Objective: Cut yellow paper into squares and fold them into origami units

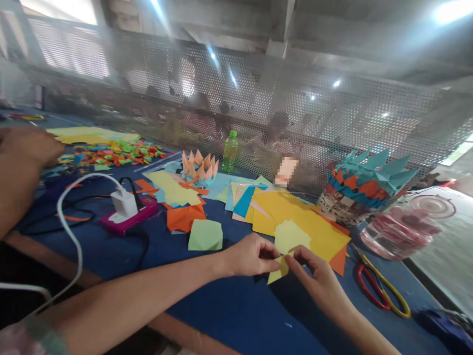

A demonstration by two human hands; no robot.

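Observation:
A small piece of pale yellow paper [278, 274] is pinched between my two hands above the blue table. My left hand [252, 256] grips its left side with thumb and fingers. On its upper right, my right hand [314, 270] has closed thumb and fingertips. The piece looks partly folded. Just behind lies a stack of pale yellow paper pieces [291, 235], resting on larger deep-yellow sheets [328, 229]. Left of my left hand sits a stack of light green paper squares [205, 235], with orange paper [185, 217] behind it.
Red-and-yellow-handled scissors [382, 286] and a pink-tinted clear jar [399, 234] stand right. A folded-paper basket [364, 187], a peach paper piece [199, 166] and a green bottle [231, 152] line the mesh. Left are a magenta power strip [129, 217], paper bits [121, 153] and another person's hand [31, 145].

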